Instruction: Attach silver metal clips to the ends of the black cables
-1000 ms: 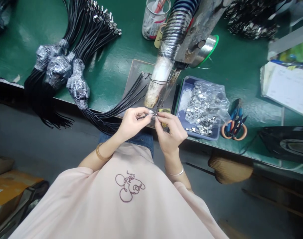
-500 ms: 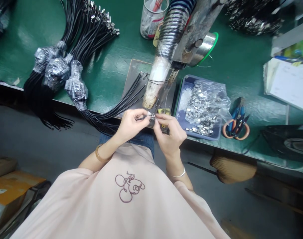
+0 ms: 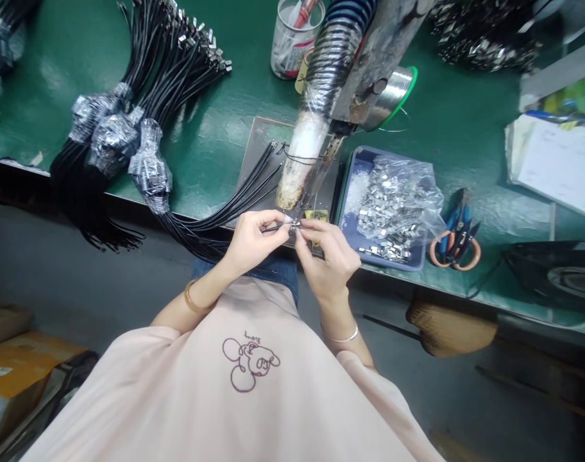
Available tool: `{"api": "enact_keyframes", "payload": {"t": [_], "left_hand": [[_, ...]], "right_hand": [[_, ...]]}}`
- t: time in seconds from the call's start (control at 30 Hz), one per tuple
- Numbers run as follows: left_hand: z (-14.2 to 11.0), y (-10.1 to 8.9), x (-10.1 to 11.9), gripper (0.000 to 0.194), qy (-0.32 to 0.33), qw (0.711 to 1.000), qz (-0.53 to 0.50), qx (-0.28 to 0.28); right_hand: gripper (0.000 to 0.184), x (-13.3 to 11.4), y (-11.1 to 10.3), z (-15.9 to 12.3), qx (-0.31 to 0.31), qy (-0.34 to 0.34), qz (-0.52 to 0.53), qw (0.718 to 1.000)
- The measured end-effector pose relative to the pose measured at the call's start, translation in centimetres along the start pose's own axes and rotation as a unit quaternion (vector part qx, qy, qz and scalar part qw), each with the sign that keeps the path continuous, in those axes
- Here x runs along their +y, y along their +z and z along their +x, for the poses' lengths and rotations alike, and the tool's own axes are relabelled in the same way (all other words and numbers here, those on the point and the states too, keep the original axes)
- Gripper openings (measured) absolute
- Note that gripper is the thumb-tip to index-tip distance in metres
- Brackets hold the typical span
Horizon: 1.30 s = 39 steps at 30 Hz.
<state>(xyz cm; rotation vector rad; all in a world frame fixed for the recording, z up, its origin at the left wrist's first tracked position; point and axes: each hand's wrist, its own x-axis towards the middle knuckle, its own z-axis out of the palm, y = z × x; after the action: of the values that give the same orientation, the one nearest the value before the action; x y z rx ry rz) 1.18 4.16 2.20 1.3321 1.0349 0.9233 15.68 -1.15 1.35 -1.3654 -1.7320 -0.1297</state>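
Observation:
My left hand (image 3: pixel 254 239) pinches a thin black cable (image 3: pixel 272 228) close to its end. Facing it, my right hand (image 3: pixel 328 256) pinches a small metal connector (image 3: pixel 295 224) at that cable end; the fingertips of both hands almost meet. Just beyond my fingers is the tip of a soldering iron fixture (image 3: pixel 331 151), beside a white-wrapped fume hose (image 3: pixel 305 144). More black cables (image 3: pixel 254 183) from the same bundle lie on a grey board (image 3: pixel 258 138) to the left. A yellow sponge-like piece (image 3: pixel 317 218) sits behind my right fingers.
A blue tray (image 3: pixel 343 240) with a plastic bag of metal connectors (image 3: pixel 398 199) stands right of my hands. Farther right lie orange-handled cutters (image 3: pixel 456 240). Wrapped cable bundles (image 3: pixel 114 138) hang over the table edge at left. A solder spool (image 3: pixel 393 96) is mounted behind.
Both hands hold nearly the same pose at the cable end; the right fingers have shifted very slightly. The view has moved a little.

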Motion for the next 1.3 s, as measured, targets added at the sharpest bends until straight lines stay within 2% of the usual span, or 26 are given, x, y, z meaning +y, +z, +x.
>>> {"api": "enact_keyframes", "payload": {"t": [0.27, 0.5, 0.73, 0.9, 1.1, 1.3], "left_hand": [[0.0, 0.0, 0.0, 0.013, 0.001, 1.000, 0.015, -0.006], [0.2, 0.2, 0.3, 0.014, 0.012, 1.000, 0.001, 0.006], [0.1, 0.0, -0.2, 0.014, -0.008, 1.000, 0.002, 0.001], [0.1, -0.1, -0.3, 0.012, 0.000, 1.000, 0.013, -0.005], [-0.5, 0.0, -0.5, 0.018, 0.023, 0.998, 0.041, -0.029], [-1.0, -0.6, -0.5, 0.019, 0.063, 0.995, 0.062, -0.051]], "right_hand": [[0.012, 0.1, 0.0, -0.2, 0.000, 0.003, -0.005, 1.000], [0.013, -0.2, 0.1, 0.3, 0.025, 0.017, 0.022, 0.999], [0.015, -0.1, -0.2, 0.1, -0.008, -0.005, 0.016, 1.000], [0.013, 0.1, -0.2, -0.2, -0.017, 0.013, 0.035, 0.999], [0.006, 0.1, -0.3, -0.3, -0.016, 0.097, 0.056, 0.994], [0.010, -0.1, -0.4, -0.1, -0.035, 0.172, 0.112, 0.978]]}}
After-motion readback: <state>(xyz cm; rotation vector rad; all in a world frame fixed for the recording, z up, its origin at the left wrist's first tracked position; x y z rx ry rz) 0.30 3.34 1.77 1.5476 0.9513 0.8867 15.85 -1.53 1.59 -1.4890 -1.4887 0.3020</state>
